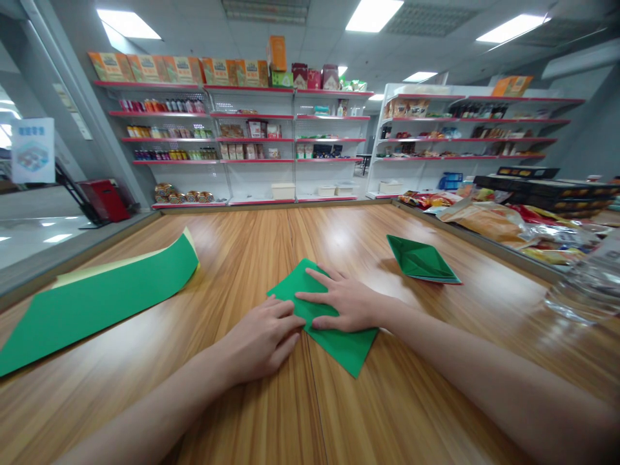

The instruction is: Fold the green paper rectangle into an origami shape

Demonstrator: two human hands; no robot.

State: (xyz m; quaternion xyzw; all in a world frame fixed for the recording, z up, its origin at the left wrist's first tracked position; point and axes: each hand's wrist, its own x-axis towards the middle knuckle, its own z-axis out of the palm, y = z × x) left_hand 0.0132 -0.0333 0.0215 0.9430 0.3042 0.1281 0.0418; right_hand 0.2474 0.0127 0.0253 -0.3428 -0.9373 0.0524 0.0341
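Note:
A folded sheet of green paper [347, 349] lies on the wooden table [242, 258] in front of me. My right hand [345, 302] rests flat on top of it, fingers stretched out and pointing left. My left hand [264, 337] lies at the paper's left edge, fingers bent and pressing along that edge against the table. A finished green paper boat [421, 259] sits to the right, farther back. Neither hand lifts anything.
A stack of large green and yellow paper sheets [97, 294] lies on the left of the table. Snack packets [494, 219] and a clear plastic bag [588, 284] crowd the right side. Store shelves [252, 139] with goods line the back wall.

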